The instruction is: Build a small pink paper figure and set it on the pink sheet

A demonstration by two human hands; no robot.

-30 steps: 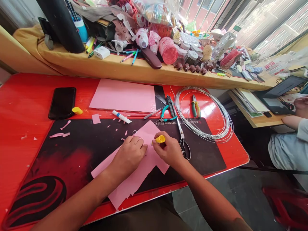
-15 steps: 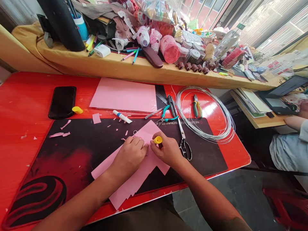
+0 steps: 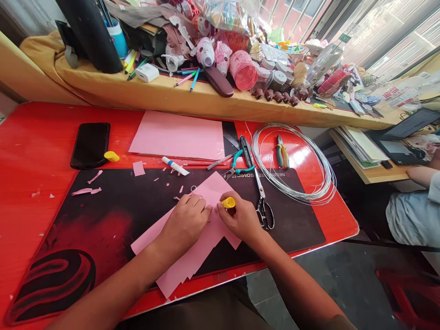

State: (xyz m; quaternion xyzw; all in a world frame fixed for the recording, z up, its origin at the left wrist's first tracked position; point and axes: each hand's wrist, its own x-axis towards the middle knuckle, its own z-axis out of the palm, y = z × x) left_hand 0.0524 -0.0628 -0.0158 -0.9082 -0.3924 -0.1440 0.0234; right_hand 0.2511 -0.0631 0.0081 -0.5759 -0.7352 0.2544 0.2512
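A cut sheet of pink paper point(image 3: 192, 238) lies slanted on the black desk mat point(image 3: 285, 215). On top of it rests my left hand point(image 3: 187, 217), fingers curled and thumb pressed in; whatever it grips is hidden beneath. Beside its knuckles show a small pale ring point(image 3: 193, 188) and a twisted pink scrap. My right hand point(image 3: 240, 217) is closed round a glue stick point(image 3: 228, 202) whose yellow end points up and left. The two hands are a short gap apart over the paper. A yellow cap point(image 3: 112, 156) lies by the black phone point(image 3: 90, 145) at the left.
Scissors point(image 3: 264, 213), teal-handled pliers point(image 3: 237, 165) and a utility knife point(image 3: 245, 151) lie right of the paper. Beyond them are a wire coil point(image 3: 326, 183) and green-yellow pliers point(image 3: 282, 153). A pink paper stack point(image 3: 178, 135) sits behind. A person's arm point(image 3: 422, 174) is at right.
My right hand has shifted slightly right and down with the glue stick, away from my left hand, which stays in place on the paper.
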